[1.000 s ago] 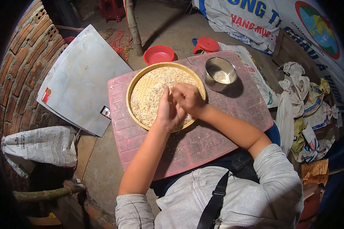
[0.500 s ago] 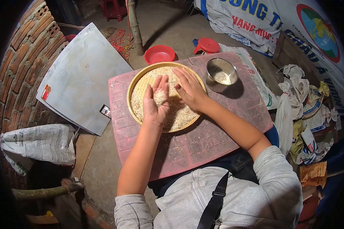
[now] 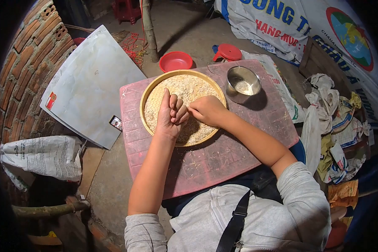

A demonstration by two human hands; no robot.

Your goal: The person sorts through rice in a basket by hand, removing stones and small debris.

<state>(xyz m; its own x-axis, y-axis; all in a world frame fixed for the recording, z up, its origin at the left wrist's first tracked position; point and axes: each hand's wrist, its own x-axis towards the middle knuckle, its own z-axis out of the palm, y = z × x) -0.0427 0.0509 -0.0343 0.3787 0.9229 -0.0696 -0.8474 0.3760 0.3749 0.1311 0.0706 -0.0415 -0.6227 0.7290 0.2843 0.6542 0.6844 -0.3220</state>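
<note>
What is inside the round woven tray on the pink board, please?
Pale grain fills the woven tray. The curled left hand and the right hand sit over its near side, hiding the grain beneath them; whatever the left hand encloses cannot be seen.

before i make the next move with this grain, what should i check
1. Whole tray resting on the pink board: ok.
2. Upright steel bowl beside the tray: ok.
3. Both hands over the grain: ok; left hand curled, right hand touching its fingers.
4. Anything inside the left hand: cannot tell, fingers closed.
5. Board free of stray bits: not ok, some lie scattered on its near side.
</note>
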